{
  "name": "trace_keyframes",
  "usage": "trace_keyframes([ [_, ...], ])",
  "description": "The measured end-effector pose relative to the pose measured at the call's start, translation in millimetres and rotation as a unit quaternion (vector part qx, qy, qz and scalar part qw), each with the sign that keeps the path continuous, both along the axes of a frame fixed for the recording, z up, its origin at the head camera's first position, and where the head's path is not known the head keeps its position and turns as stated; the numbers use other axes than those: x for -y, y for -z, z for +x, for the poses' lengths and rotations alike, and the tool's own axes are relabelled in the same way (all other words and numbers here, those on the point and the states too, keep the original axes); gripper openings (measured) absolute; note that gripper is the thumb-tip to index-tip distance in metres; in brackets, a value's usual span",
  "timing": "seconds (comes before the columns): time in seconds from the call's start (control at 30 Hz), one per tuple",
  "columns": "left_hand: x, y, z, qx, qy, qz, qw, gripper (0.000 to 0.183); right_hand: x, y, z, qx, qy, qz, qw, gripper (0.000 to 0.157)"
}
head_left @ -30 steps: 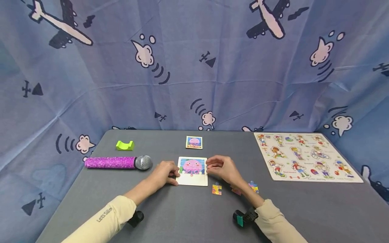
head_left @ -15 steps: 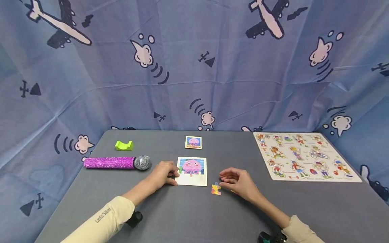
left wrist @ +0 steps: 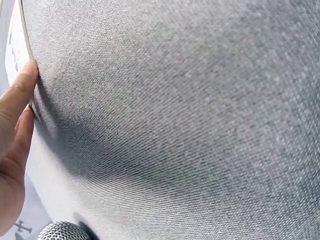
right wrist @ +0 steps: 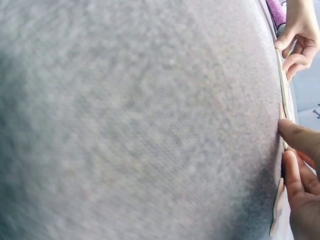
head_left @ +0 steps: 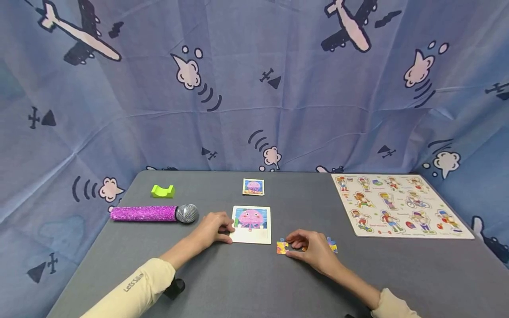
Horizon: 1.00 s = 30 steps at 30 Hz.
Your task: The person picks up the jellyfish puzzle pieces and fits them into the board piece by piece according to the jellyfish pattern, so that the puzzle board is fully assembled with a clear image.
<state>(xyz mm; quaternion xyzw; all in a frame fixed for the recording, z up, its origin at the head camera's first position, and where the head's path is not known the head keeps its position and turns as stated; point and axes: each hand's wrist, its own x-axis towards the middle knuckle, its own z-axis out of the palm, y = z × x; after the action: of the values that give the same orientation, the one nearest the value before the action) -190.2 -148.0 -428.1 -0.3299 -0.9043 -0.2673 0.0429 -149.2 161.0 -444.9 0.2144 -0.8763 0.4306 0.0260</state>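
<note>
A square jigsaw board (head_left: 251, 236) lies mid-table, its upper part filled with a pink jellyfish picture and its lower strip bare. My left hand (head_left: 216, 225) holds the board's left edge between thumb and fingers; the left wrist view shows the thumb (left wrist: 22, 82) right at the rim. To the right of the board, my right hand (head_left: 312, 249) pinches the right side of a yellow puzzle piece (head_left: 281, 248) with thumb and index finger. Another puzzle piece (head_left: 333, 245), blue and yellow, shows past that hand, and a further one is mostly hidden beneath it.
A small jellyfish picture card (head_left: 253, 187) lies behind the board. At the left are a purple glittery microphone (head_left: 145, 213) and a green curved block (head_left: 163, 191). A large wooden puzzle board (head_left: 401, 205) with sports figures occupies the right side. A blue patterned cloth (head_left: 238, 88) hangs behind the table.
My right hand has left the board's right edge and moved right and toward me, down to the loose puzzle pieces. My left hand has stayed at the board's left edge.
</note>
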Motion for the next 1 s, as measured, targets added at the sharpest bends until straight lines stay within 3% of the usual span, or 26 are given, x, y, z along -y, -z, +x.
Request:
trace_keyframes([
  [0.27, 0.0, 3.6, -0.5, 0.007, -0.002, 0.014, 0.9999, 0.021, -1.5, 0.3, 0.4, 0.03, -0.001, -0.048, 0.998, 0.024],
  [0.5, -0.1, 4.0, -1.5, 0.012, -0.007, 0.026, 0.9996, 0.021, -0.2, -4.3, -3.6, 0.086, 0.012, -0.119, 0.989, 0.028],
  [1.0, -2.0, 0.1, -1.5, 0.01, -0.022, 0.015, 0.9996, 0.023, 20.1, -21.2, -9.4, 0.139, 0.04, -0.161, 0.976, 0.034],
])
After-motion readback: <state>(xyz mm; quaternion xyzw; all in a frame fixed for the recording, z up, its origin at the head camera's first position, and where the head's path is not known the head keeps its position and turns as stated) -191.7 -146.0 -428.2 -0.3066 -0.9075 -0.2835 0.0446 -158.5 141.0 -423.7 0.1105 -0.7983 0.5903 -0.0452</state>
